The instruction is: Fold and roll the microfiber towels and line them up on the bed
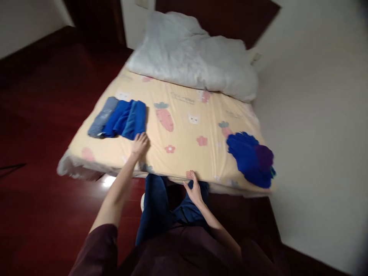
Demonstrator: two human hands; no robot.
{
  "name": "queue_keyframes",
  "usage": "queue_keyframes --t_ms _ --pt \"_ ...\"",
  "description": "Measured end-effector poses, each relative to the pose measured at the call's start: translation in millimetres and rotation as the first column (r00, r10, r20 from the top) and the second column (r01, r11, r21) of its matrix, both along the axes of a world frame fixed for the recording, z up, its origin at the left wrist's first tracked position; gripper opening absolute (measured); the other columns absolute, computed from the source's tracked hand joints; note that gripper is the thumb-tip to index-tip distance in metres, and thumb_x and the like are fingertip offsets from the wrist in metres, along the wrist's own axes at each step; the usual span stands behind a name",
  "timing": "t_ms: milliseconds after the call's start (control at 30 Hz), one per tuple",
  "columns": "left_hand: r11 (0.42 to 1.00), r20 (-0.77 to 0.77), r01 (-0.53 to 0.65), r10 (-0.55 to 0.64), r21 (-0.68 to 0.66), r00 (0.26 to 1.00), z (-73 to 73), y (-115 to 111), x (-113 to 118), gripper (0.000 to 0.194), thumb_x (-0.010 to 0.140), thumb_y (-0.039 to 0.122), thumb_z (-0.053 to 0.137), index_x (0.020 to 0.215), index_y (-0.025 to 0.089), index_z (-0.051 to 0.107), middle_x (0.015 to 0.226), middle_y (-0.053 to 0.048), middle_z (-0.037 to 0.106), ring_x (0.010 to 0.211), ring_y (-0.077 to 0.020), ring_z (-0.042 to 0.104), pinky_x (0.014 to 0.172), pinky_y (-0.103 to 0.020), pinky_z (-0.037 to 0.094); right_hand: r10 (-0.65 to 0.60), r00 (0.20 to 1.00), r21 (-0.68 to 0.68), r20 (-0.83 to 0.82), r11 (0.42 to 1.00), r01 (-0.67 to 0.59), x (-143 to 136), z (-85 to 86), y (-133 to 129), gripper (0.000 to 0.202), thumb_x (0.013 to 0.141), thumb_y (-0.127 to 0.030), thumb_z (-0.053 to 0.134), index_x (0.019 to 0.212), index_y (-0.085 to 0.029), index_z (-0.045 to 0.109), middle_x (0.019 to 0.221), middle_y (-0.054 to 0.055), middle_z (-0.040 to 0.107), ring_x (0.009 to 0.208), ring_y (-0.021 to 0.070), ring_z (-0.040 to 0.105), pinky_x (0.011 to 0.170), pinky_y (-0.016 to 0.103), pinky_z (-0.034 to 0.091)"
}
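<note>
My left hand (pixel 140 143) rests at the near right corner of a row of folded clothes, its fingertips touching the end of a blue folded garment (pixel 139 119). Its fingers lie stretched out and grip nothing. More blue folded cloth (pixel 118 119) lies to the left, then a grey-blue folded garment (pixel 104 117) at the row's far end. My right hand (pixel 194 191) hovers by the bed's near edge, in front of my knee, thumb and fingers apart and holding nothing. Over on the right lies a loose blue garment (pixel 244 155) with a purple piece (pixel 263 158) on it.
The bed (pixel 184 142) wears a yellow sheet printed with carrots, flowers and cat faces. A bunched pale quilt (pixel 195 57) lies across its far end before a dark headboard (pixel 218 15). A white wall (pixel 313 115) borders the right side; dark red floor (pixel 51 126) stretches left.
</note>
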State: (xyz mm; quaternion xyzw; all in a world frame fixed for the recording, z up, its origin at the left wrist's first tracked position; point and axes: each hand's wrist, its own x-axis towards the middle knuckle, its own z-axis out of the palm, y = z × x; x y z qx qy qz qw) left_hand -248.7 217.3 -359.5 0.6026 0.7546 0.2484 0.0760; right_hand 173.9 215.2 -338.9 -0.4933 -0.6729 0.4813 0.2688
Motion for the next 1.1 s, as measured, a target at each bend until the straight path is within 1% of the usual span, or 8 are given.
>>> queue_keyframes --t_ms 167,333,500,667,767,900,967,1100 --pt "1.0 -0.136 0.015 -0.018 -0.027 0.991 -10.5 3.0 -35.7 0.05 0.091 0.01 0.039 0.133 0.005 0.066 0.147 -0.022 0.058 0.152 -0.0346 0.038 0.127 -0.06 0.019 -0.339 0.895 0.187 0.29 0.937 0.294 158.0 -19.0 17.5 0.077 0.087 -0.065 0.058 0.145 -0.014 0.054 0.149 0.022 0.057 0.139 0.0371 0.054 0.12 0.059 0.038" --pt "0.993 -0.156 -0.099 0.087 -0.07 0.984 7.0 7.7 -20.9 0.054 0.086 0.01 0.043 0.135 -0.001 0.062 0.146 -0.028 0.057 0.152 -0.0373 0.037 0.126 -0.063 0.017 -0.498 0.792 0.287 0.353 0.864 0.414 240.9 -10.9 58.1 0.077 0.083 -0.067 0.056 0.137 -0.013 0.059 0.145 0.023 0.059 0.137 0.039 0.055 0.119 0.058 0.038" --pt "0.999 -0.079 -0.042 0.041 -0.019 0.996 22.6 -19.7 63.0 0.054 0.094 0.022 0.04 0.142 0.004 0.058 0.159 -0.024 0.045 0.157 -0.0365 0.027 0.126 -0.063 0.02 -0.591 0.759 0.258 0.273 0.805 0.534 262.4 6.9 123.0 0.069 0.082 -0.054 0.059 0.139 -0.015 0.058 0.145 0.021 0.06 0.132 0.035 0.058 0.116 0.053 0.042" --pt "0.991 0.203 0.124 -0.111 -0.053 0.973 2.7 -144.3 215.4 0.048 0.099 0.031 0.041 0.139 0.017 0.063 0.153 -0.014 0.056 0.146 -0.0276 0.049 0.121 -0.051 0.042 -0.648 0.752 0.163 0.122 0.76 0.629 268.3 17.7 196.2 0.056 0.078 -0.04 0.061 0.129 -0.018 0.068 0.139 0.015 0.064 0.128 0.0303 0.059 0.108 0.046 0.049" --pt "0.955 0.296 0.237 -0.177 -0.18 0.938 -11.7 -221.5 276.4 0.039 0.096 0.031 0.046 0.122 0.025 0.074 0.138 -0.008 0.069 0.137 -0.029 0.058 0.122 -0.059 0.04 -0.68 0.716 0.209 0.158 0.732 0.649 278.7 29.4 240.2 0.055 0.077 -0.032 0.061 0.128 -0.016 0.07 0.142 0.016 0.061 0.131 0.0294 0.055 0.112 0.045 0.046" --pt "0.969 0.409 0.04 0.065 -0.244 0.91 -11.4 -259.6 280.6 0.043 0.098 0.042 0.044 0.12 0.023 0.075 0.127 -0.009 0.074 0.123 -0.0294 0.069 0.111 -0.054 0.053 -0.723 0.635 0.243 0.27 0.69 0.682 298.7 46.6 289.6 0.057 0.078 -0.023 0.056 0.133 -0.014 0.068 0.153 0.017 0.051 0.142 0.0295 0.047 0.123 0.045 0.034" --pt "0.968 0.453 -0.01 0.127 -0.252 0.882 -6.6 -255.1 267.9 0.044 0.097 0.048 0.045 0.116 0.024 0.077 0.122 -0.008 0.077 0.115 -0.0287 0.073 0.103 -0.048 0.059 -0.725 0.616 0.203 0.308 0.683 0.701 306.5 49.5 306.7 0.058 0.076 -0.02 0.056 0.133 -0.014 0.069 0.157 0.018 0.046 0.145 0.0316 0.043 0.125 0.046 0.03" --pt "0.961 0.453 0.055 0.077 -0.271 0.888 2.1 -231.4 256.3 0.04 0.095 0.049 0.049 0.106 0.026 0.079 0.109 -0.007 0.079 0.104 -0.0282 0.076 0.093 -0.043 0.063 -0.704 0.635 0.102 0.318 0.692 0.715 316.5 41.4 325.2 0.052 0.074 -0.021 0.06 0.124 -0.017 0.073 0.156 0.017 0.046 0.145 0.0355 0.041 0.125 0.052 0.029"
